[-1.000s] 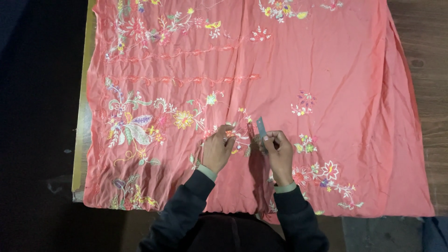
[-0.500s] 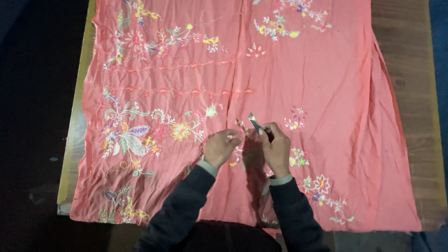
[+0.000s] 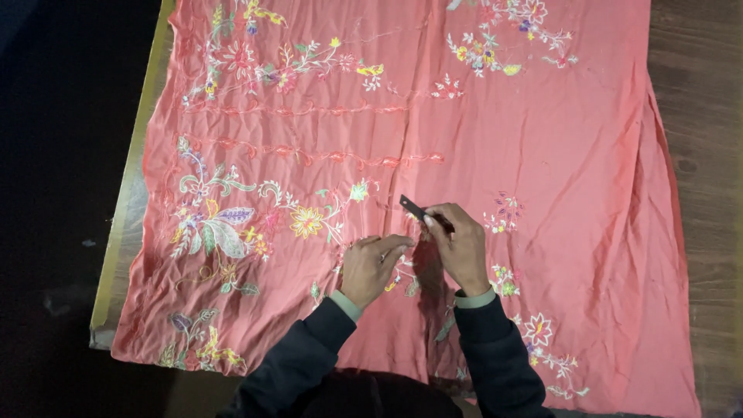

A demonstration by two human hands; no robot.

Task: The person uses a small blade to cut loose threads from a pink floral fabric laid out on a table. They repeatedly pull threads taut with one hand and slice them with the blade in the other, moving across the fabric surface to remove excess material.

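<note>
Left hand (image 3: 373,267) lies knuckles-up on the cloth (image 3: 588,201), fingers curled and their tips pinched down on the fabric just below a small flower motif (image 3: 359,190). Whether it grips a fold or only presses it flat, I cannot tell. Over the last second it has barely shifted against the embroidery, so it is acting as the anchor.

Between the two hands the cloth puckers slightly, a sign that it is kept taut there.

Right hand (image 3: 457,248) sits just beside the left, nearly touching it, fingers closed round a small dark tool (image 3: 414,207). A second ago the tool stood nearly upright and looked pale; now it slants up and to the left, its tip over the plain fabric just above the left fingertips. That tilt suggests the hand has turned it to work at a new spot on the stitching.

Both wrists are bent downward, dark sleeves (image 3: 495,356) running back toward the body, forearms converging. The cloth is spread flat over a wooden table (image 3: 700,116), which shows bare at the right.
</note>
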